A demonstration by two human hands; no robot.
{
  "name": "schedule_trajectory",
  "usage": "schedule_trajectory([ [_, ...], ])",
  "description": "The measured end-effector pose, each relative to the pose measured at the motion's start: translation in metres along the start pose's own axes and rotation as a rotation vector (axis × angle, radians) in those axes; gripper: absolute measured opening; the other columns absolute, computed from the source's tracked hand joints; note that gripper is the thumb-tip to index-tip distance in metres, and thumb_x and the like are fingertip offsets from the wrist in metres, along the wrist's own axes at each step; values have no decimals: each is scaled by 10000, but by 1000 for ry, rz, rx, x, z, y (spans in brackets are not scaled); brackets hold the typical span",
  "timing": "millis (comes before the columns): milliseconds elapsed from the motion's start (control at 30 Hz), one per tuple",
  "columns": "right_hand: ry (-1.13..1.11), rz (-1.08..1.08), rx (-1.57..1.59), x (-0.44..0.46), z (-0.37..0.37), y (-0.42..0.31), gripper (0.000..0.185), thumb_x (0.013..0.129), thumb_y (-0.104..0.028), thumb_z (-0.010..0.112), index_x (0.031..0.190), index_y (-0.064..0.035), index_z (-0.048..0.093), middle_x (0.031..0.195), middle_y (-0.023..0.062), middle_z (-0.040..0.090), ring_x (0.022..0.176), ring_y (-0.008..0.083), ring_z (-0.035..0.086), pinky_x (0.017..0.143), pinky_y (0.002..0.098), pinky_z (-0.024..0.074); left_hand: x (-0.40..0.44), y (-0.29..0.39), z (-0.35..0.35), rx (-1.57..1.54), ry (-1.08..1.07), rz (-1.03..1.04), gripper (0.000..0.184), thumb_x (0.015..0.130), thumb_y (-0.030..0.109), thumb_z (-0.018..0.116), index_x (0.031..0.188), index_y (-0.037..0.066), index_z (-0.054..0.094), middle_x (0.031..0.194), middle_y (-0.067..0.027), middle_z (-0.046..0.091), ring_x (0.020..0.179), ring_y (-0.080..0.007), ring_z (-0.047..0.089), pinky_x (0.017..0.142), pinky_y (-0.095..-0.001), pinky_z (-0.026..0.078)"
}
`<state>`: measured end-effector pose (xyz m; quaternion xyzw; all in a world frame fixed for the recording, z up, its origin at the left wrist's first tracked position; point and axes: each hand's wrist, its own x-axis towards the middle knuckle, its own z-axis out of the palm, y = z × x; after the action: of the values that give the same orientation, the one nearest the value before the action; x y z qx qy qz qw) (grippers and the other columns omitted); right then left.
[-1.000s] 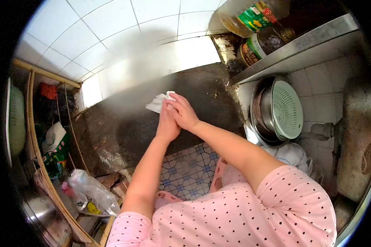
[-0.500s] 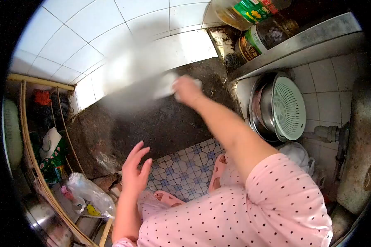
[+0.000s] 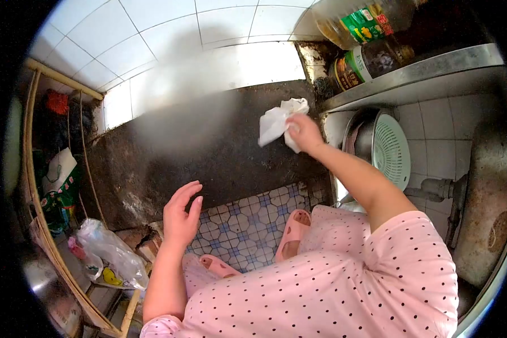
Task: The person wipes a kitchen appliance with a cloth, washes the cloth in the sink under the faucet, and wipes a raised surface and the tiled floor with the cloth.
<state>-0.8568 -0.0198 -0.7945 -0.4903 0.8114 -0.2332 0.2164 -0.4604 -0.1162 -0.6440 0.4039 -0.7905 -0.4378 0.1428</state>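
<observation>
My right hand (image 3: 305, 134) grips a crumpled white cloth or paper wipe (image 3: 274, 125) and presses it against the right part of a dark, grimy slab (image 3: 225, 152). The exact material of the wipe is hard to tell. My left hand (image 3: 182, 214) hovers over the slab's near edge with fingers stretched out and nothing in them. A hazy grey smudge blurs the slab's left middle and the white tiles behind it.
Oil bottles (image 3: 355, 67) stand at the back right behind a metal ledge (image 3: 417, 76). Below it are a green colander (image 3: 391, 149) and metal basins. A rack (image 3: 34, 186) with a plastic bag (image 3: 112, 253) is at left. Patterned floor tiles (image 3: 248, 231) lie beneath.
My right hand has moved the wipe to the right across the slab. My left hand stays open, shifted slightly. The view has turned a little.
</observation>
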Motion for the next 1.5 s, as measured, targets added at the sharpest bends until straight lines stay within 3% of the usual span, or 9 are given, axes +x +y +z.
schedule_trajectory([
  [400,669,3,-10,104,-62,-3,265,930,-276,573,980,-47,696,1012,232,621,911,369,628,858,410,512,-19,-19,-2,47,-11,-25,229,896,91,612,1110,27,663,1174,-146,662,1085,-316,637,906,-373,505],
  [533,-15,209,-627,52,-19,-14,266,906,-231,533,959,-4,660,975,207,636,948,371,599,819,476,504,-17,-14,-5,67,-26,-37,228,894,94,614,1105,20,659,1175,-158,659,1088,-332,634,913,-373,502],
  [667,-41,389,-2,-51,59,-80,242,875,-234,581,950,-8,625,947,246,643,926,424,626,810,528,471,-7,-11,-5,66,-30,9,231,893,93,616,1107,17,657,1171,-158,660,1081,-337,635,916,-373,500],
  [733,-286,-100,-144,-92,75,-107,230,872,-259,596,929,-40,640,929,225,631,837,415,597,804,501,473,-5,-7,-5,45,-29,12,230,891,88,617,1105,16,658,1168,-159,661,1079,-335,637,919,-373,500],
  [867,389,-58,143,-28,44,-71,161,777,-179,598,726,-50,680,747,211,637,768,394,620,720,488,500,-2,-2,-8,3,0,61,224,888,77,620,1100,15,659,1162,-164,663,1077,-331,638,925,-373,498],
  [967,288,131,-357,33,0,-5,225,886,-271,602,1074,-174,678,1131,127,560,1068,289,556,905,397,480,-12,-2,-8,3,5,52,223,886,71,621,1098,14,659,1159,-170,664,1078,-328,639,922,-368,499],
  [1100,153,365,-83,3,57,-38,182,825,-224,595,904,-125,725,917,180,641,858,348,647,801,459,525,-23,-8,-9,42,-9,14,220,890,79,624,1095,6,660,1153,-171,665,1066,-326,645,904,-363,506],
  [1200,-266,-228,-125,-82,90,-101,155,761,-236,642,886,-182,718,952,130,624,945,338,625,795,456,517,-22,-2,-14,10,-19,-30,232,886,54,615,1108,9,661,1177,-151,669,1123,-296,629,971,-368,471],
  [1500,278,2,-107,-1,44,-44,341,858,-231,674,1197,-199,653,1319,183,469,1251,359,435,1060,448,383,-20,-2,-12,10,39,66,211,886,55,629,1088,5,665,1134,-162,675,1045,-310,657,895,-360,513],
])
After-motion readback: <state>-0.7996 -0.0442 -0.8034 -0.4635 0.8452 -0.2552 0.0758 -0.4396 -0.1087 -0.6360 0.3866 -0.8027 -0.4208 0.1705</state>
